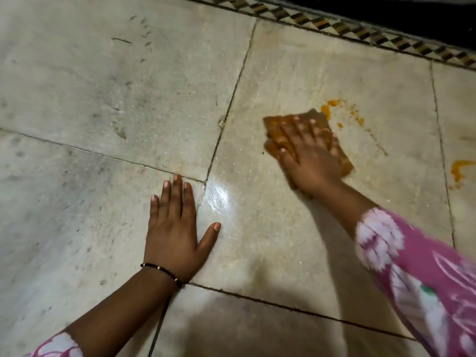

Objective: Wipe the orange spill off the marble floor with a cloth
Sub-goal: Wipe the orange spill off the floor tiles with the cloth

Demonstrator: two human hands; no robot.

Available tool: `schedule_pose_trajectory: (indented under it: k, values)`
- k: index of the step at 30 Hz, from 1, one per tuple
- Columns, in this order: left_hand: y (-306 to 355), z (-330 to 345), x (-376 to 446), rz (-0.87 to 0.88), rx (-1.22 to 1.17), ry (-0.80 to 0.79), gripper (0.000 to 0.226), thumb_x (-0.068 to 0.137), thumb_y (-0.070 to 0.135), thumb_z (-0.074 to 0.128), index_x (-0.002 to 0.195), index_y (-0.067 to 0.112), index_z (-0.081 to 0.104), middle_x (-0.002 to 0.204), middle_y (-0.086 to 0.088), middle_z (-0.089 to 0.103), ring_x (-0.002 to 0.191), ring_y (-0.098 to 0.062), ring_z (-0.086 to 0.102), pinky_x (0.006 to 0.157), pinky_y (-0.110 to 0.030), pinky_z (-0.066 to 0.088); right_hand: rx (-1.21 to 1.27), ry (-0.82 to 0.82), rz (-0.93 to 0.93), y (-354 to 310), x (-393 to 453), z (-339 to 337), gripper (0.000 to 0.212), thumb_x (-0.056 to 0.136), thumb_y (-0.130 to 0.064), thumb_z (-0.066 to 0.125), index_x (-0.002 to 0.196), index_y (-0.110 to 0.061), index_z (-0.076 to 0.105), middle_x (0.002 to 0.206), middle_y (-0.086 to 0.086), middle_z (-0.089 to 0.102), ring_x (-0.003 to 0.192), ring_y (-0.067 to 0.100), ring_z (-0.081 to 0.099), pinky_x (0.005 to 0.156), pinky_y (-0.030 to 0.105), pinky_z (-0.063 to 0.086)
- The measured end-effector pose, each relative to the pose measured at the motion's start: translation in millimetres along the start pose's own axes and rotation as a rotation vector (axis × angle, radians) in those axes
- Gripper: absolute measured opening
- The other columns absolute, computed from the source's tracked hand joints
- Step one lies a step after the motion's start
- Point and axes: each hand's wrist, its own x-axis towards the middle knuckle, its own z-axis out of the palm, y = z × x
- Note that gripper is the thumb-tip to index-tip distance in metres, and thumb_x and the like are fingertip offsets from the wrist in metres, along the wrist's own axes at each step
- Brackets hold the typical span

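My right hand [310,158] presses flat on an orange-brown cloth [277,128] against the marble floor [128,86], fingers spread over it; hand and cloth are motion-blurred. Orange spill [332,106] lies just past the cloth's far right corner, with thin streaks and dots trailing right and down. A second orange patch [461,168] sits on the adjoining tile at the right edge. My left hand [175,228] rests palm-down on the floor, fingers apart, holding nothing, with a dark beaded bracelet at the wrist.
The floor is pale marble tiles with dark grout lines. A wet shiny patch [219,197] glints between my hands. A patterned black-and-tan border strip [360,29] runs along the top right, with a dark area behind it.
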Motion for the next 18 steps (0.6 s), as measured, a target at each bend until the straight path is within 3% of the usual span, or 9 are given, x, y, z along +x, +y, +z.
schedule_pose_trajectory:
  k: [3,8,11,14,18]
  values:
    - [5,-3,-1,0.03,-0.076,0.023,0.08,0.089,0.057,0.026,0.146,0.002,0.017,0.155,-0.019,0.008,0.144,-0.029,0.001,0.115,-0.043,-0.003,-0.026,0.054,0.109,9,-74,9,0.062,0.09,-0.054,0.015,0.149,-0.036,0.01,0.159,-0.005,0.008,0.146,0.022,0.003,0.114,0.054,0.0]
    - [40,-22,32,0.254,-0.399,0.096,0.07,0.094,0.053,0.015,0.144,0.007,0.03,0.155,-0.013,0.015,0.144,-0.025,0.01,0.116,-0.045,0.007,-0.106,-0.089,-0.209,-10,-170,27,0.062,0.087,-0.052,0.034,0.147,-0.037,0.023,0.154,-0.005,0.022,0.144,0.023,0.017,0.111,0.056,0.012]
    - [59,-19,68,0.5,-0.258,-0.001,0.079,0.09,0.062,0.008,0.146,0.008,0.021,0.156,-0.012,0.012,0.144,-0.023,0.008,0.116,-0.042,0.001,-0.116,-0.164,-0.312,20,-160,18,0.062,0.087,-0.057,0.033,0.146,-0.044,0.02,0.155,-0.011,0.018,0.145,0.016,0.009,0.114,0.05,0.008]
    - [69,-8,99,0.591,-0.037,-0.104,0.088,0.083,0.069,0.004,0.149,0.011,0.004,0.158,-0.008,-0.002,0.144,-0.02,-0.003,0.115,-0.042,-0.008,-0.064,-0.132,-0.084,54,-164,8,0.06,0.087,-0.057,0.031,0.145,-0.044,0.021,0.155,-0.011,0.018,0.144,0.018,0.012,0.115,0.044,0.007]
    - [77,7,110,0.499,0.086,-0.094,0.088,0.083,0.069,0.007,0.148,0.011,-0.005,0.157,-0.007,-0.01,0.144,-0.018,-0.01,0.115,-0.046,-0.008,0.026,0.023,0.404,88,-210,5,0.063,0.084,-0.055,0.028,0.145,-0.039,0.027,0.155,-0.006,0.024,0.143,0.021,0.018,0.112,0.054,0.016]
